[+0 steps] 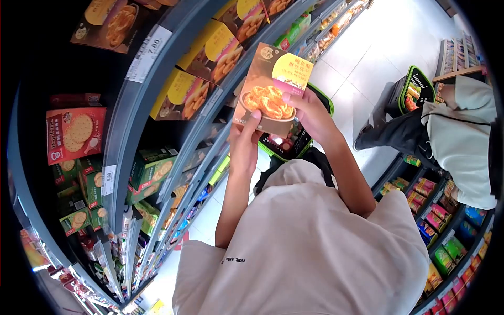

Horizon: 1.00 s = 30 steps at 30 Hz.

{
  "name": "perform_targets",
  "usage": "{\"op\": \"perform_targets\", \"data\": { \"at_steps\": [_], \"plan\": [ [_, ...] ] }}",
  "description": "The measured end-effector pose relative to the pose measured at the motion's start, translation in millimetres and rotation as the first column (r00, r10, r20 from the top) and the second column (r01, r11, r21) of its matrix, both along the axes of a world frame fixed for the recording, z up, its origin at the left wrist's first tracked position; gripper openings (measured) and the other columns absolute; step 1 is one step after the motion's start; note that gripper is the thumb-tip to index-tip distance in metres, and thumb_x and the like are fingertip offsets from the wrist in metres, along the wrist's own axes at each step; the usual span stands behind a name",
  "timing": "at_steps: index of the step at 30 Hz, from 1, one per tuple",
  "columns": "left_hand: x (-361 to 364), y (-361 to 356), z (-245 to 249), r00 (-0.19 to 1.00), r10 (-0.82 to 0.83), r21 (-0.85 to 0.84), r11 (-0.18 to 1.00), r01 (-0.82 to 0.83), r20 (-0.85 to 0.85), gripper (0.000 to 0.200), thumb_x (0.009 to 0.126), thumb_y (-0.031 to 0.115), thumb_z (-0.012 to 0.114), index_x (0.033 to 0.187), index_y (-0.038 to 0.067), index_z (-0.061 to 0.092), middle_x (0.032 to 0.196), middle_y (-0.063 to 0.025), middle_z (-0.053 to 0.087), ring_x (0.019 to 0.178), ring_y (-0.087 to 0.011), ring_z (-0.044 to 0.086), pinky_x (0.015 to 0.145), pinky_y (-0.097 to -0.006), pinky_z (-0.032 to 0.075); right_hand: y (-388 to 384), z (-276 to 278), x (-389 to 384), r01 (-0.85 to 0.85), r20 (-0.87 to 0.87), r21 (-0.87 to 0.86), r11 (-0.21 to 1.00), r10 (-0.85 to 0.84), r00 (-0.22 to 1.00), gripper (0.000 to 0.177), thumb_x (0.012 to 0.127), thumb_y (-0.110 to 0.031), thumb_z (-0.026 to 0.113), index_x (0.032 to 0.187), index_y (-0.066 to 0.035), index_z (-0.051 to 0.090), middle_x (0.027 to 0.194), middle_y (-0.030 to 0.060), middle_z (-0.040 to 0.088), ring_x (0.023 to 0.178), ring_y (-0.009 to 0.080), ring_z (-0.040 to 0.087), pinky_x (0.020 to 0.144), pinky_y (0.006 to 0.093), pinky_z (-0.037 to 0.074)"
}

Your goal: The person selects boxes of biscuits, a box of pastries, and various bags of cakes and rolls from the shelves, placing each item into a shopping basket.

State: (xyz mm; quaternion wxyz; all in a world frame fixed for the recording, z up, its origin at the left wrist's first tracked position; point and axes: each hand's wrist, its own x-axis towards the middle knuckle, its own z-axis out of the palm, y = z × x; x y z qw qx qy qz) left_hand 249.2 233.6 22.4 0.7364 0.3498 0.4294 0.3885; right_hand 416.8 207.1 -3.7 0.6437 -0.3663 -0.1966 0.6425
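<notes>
One view only. The camera sits on the person's head and faces forward and steeply down, so the wearer's own torso (304,241) fills the lower frame at close range. The left hand (244,142) and right hand (310,113) grip a box (273,89) near frame centre. The wide-angle lens bends the shelving (131,121) at left. The floor aisle (367,58) recedes at upper right.

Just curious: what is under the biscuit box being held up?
A green-rimmed shopping basket sits on the floor below the biscuit box; the box hides most of its contents.
</notes>
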Motion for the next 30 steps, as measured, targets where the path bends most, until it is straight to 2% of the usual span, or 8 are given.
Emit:
{"op": "perform_targets", "data": {
  "at_steps": [8,10,11,14,19,22,23,30],
  "plan": [
    [-9.5,-35.7,-132.1,0.975,-0.116,-0.296,0.953,0.056,-0.189,0.03,0.093,0.021,0.059,0.111,-0.003,0.054,0.102,-0.0117,0.064,0.09,-0.019,0.065,0.079,-0.0313,0.054,-22.8,-140.7,10.7,-0.035,-0.158,-0.378,0.925,-0.027,0.987,0.042,0.084,-0.02,0.065,0.123,-0.009,0.058,0.107,0.0021,0.062,0.095,0.0101,0.06,0.083,0.027,0.047],
    [-20.9,-54.3,-162.5,0.933,-0.211,-0.316,0.942,0.114,-0.291,0.029,0.094,0.017,0.054,0.113,-0.005,0.053,0.105,-0.0151,0.063,0.094,-0.0226,0.064,0.082,-0.0325,0.053,-34.1,-189.6,10.1,0.001,-0.131,-0.557,0.831,-0.089,0.987,0.039,0.084,-0.019,0.065,0.121,-0.01,0.059,0.086,-0.0042,0.059,0.07,0.0047,0.054,0.061,0.0207,0.045],
    [-27.6,-65.0,-177.8,0.904,-0.247,-0.306,0.942,0.14,-0.349,0.028,0.094,0.017,0.054,0.113,-0.004,0.054,0.103,-0.0146,0.064,0.093,-0.022,0.064,0.081,-0.0317,0.053,-41.4,-230.6,9.8,0.031,-0.075,-0.592,0.805,-0.093,0.993,0.036,0.083,-0.018,0.066,0.118,-0.011,0.061,0.069,-0.009,0.048,0.051,0.0025,0.039,0.043,0.0201,0.029],
    [-46.5,-92.4,-211.7,0.74,-0.391,-0.307,0.916,0.257,-0.548,0.027,0.09,0.018,0.06,0.109,-0.001,0.058,0.096,-0.0103,0.066,0.08,-0.016,0.063,0.072,-0.0279,0.051,-52.7,-284.4,3.8,0.101,0.058,-0.708,0.699,-0.085,0.995,0.033,0.082,-0.018,0.067,0.114,-0.011,0.064,0.062,-0.0107,0.042,0.046,0.0025,0.033,0.039,0.0219,0.018],
    [-74.6,-129.8,-244.1,0.579,-0.459,-0.327,0.888,0.323,-0.674,0.03,0.09,0.023,0.061,0.111,0.002,0.06,0.096,-0.0128,0.068,0.086,-0.0214,0.065,0.078,-0.0324,0.05,-52.5,-377.8,-6.7,0.196,0.172,-0.711,0.676,-0.104,0.98,0.024,0.079,-0.016,0.069,0.103,-0.009,0.068,0.078,-0.0011,0.059,0.062,0.0082,0.055,0.052,0.0244,0.042],
    [-95.0,-152.0,-262.2,0.512,-0.517,-0.39,0.855,0.341,-0.686,0.031,0.093,0.02,0.056,0.115,-0.001,0.057,0.096,-0.0095,0.066,0.083,-0.0147,0.062,0.073,-0.0269,0.05,-41.1,-453.4,-20.4,0.315,0.311,-0.638,0.703,-0.139,0.94,0.035,0.075,-0.014,0.069,0.11,-0.008,0.066,0.081,-0.0028,0.062,0.065,0.0079,0.055,0.051,0.0252,0.041],
    [-100.7,-158.4,-270.6,0.506,-0.528,-0.399,0.849,0.347,-0.683,0.031,0.093,0.02,0.056,0.115,-0.001,0.057,0.096,-0.0095,0.066,0.083,-0.0147,0.062,0.073,-0.0269,0.05,-33.6,-479.7,-24.6,0.38,0.403,-0.639,0.669,-0.13,0.906,0.033,0.074,-0.01,0.07,0.106,-0.005,0.066,0.091,0.0011,0.066,0.078,0.0126,0.062,0.064,0.027,0.048],
    [-129.9,-189.5,-278.9,0.397,-0.639,-0.596,0.765,0.243,-0.659,0.031,0.093,0.027,0.057,0.113,0.004,0.06,0.104,-0.0152,0.067,0.097,-0.0248,0.064,0.085,-0.0343,0.049,17.9,-555.3,-53.0,0.476,0.584,-0.685,0.551,0.026,0.811,0.033,0.072,-0.013,0.073,0.101,-0.002,0.065,0.088,0.0059,0.067,0.08,0.0179,0.065,0.069,0.0295,0.05]
  ]
}}
